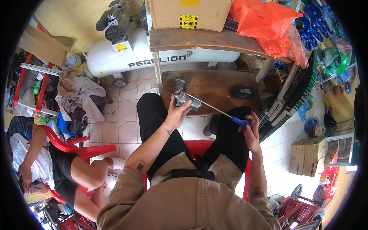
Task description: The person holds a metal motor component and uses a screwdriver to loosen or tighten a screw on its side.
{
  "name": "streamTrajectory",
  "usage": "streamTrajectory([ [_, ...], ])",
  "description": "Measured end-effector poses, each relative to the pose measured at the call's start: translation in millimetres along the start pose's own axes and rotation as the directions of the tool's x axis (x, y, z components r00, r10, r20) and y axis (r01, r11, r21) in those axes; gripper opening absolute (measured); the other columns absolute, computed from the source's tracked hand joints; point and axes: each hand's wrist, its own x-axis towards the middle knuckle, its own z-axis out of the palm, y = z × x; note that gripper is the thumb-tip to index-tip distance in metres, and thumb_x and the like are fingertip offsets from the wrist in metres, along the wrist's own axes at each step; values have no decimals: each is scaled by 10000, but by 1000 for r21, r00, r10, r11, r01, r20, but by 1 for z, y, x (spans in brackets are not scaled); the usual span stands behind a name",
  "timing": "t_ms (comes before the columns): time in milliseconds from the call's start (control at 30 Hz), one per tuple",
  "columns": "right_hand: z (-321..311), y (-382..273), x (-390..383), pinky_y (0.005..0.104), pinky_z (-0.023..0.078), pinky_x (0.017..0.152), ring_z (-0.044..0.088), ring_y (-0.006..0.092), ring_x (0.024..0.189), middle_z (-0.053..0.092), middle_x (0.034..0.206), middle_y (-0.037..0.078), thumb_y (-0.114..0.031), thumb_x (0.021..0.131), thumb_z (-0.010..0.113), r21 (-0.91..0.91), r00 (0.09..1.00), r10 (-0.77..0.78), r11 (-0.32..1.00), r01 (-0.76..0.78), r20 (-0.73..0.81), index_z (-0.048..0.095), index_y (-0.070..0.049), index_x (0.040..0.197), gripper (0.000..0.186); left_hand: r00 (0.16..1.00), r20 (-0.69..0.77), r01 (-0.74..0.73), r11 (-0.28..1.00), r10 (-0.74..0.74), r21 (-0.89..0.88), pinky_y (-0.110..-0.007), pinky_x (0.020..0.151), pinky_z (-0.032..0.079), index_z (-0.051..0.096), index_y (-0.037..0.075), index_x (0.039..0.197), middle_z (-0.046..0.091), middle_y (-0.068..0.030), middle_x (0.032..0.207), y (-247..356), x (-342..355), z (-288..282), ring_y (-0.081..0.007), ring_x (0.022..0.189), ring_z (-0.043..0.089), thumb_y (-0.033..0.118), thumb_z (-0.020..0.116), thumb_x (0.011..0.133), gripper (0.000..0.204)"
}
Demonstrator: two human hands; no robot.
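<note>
My left hand is closed around a small silver cylindrical motor and holds it up in front of my knees. A darker grey metal part shows just beyond the motor; I cannot tell whether the two are joined. In my right hand, over my right thigh, is a long-shafted screwdriver with a blue handle. Its shaft slants up to the left, and the end meets the motor near its upper side. Exactly where the tip sits is too small to make out.
Ahead stands a low brown wooden table with a flat black object on it. Behind are a shelf with a cardboard box and a white air compressor tank. Another person sits at the left. Green-edged strips lean at the right.
</note>
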Motion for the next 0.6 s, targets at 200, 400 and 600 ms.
streamTrajectory([
  [200,-14,-4,2,302,478,663,572,168,807,501,1091,85,-236,1078,387,-190,940,342,922,-339,-17,340,-47,1434,406,1000,26,-4,999,3,34,-476,1036,467,324,216,1449,541,-168,1334,-1,-1,3,-296,1265,539,-11,637,927,649],
  [400,-9,-4,5,271,476,707,561,159,877,470,1156,106,-127,1014,510,444,978,190,871,-210,90,303,-39,1439,481,1000,11,-7,1000,7,-11,-470,1030,473,324,218,1451,537,-143,1328,0,1,2,-282,1259,542,-16,655,915,672],
  [600,-19,4,3,288,473,723,543,162,932,480,1187,109,-136,1010,547,26,984,82,996,-88,160,321,-56,1434,488,1000,-5,-13,1000,13,12,-472,1033,466,363,223,1433,540,-66,1260,-4,-1,1,-248,1223,555,-27,671,901,664],
])
